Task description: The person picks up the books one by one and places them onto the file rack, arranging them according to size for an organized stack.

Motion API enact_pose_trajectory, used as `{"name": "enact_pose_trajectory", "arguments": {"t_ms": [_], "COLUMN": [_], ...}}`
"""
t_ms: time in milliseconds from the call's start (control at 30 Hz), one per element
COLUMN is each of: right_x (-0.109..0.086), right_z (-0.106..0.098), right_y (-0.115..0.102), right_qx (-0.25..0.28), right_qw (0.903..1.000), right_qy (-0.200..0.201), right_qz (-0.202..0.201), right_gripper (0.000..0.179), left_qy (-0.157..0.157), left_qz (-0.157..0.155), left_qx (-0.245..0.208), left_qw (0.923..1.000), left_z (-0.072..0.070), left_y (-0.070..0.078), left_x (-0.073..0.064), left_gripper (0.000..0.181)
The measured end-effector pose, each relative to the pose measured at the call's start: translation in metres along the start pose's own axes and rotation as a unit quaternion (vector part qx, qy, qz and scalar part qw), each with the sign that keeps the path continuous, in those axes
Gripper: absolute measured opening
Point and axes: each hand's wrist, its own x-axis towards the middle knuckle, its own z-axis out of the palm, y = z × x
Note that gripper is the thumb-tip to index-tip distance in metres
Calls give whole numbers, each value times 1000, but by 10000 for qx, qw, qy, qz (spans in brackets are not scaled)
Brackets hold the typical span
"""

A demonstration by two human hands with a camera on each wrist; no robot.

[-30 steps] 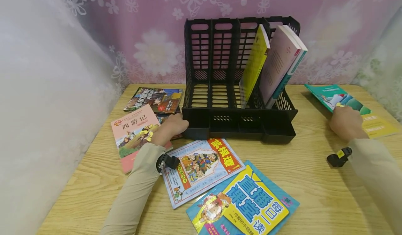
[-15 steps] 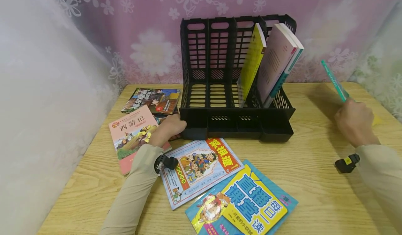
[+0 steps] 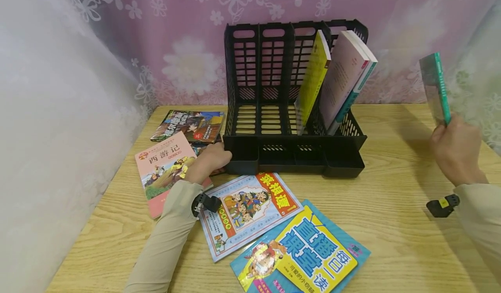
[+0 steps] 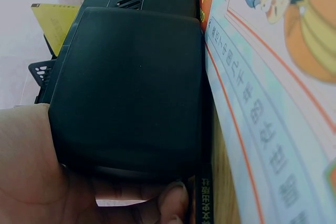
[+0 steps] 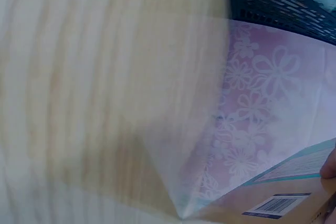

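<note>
My right hand (image 3: 458, 149) holds a book (image 3: 433, 88) with a green spine, raised above the right side of the table and nearly upright. In the right wrist view the barcode corner of that book (image 5: 220, 214) shows, with fingertips (image 5: 329, 165) on its edge. My left hand (image 3: 211, 157) grips the front left corner of a black book rack (image 3: 293, 159); the left wrist view shows its fingers curled round the corner box (image 4: 131, 93). Standing in the rack's right-hand slots are a yellow book (image 3: 314, 82), a pale pink book (image 3: 341, 80) and a teal-spined book (image 3: 354, 95).
Left of the rack lie a dark comic-style book (image 3: 192, 125) and a pink book (image 3: 166, 167). In front are a light blue book (image 3: 246, 210) and a blue-and-yellow book (image 3: 305, 254), overlapping on the wooden table (image 3: 391, 223). A floral curtain (image 3: 195, 45) hangs behind.
The green-spined book has been lifted off the table by my right hand and turned from lying flat to upright. My left hand stays at the rack's corner.
</note>
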Motion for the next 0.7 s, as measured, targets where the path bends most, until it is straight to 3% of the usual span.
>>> {"name": "enact_pose_trajectory", "arguments": {"t_ms": [400,700], "right_x": [4,4], "right_z": [-4,-9], "right_y": [-19,-36], "right_qx": [552,846], "right_qw": [9955,9898], "right_qy": [624,767], "right_qz": [445,858], "right_gripper": [42,45], "left_qy": [0,23], "left_qz": [41,92], "left_qx": [38,61], "left_qw": [10000,9999], "left_z": [0,-1], "left_y": [-1,-1], "left_x": [1,1], "left_gripper": [63,64]}}
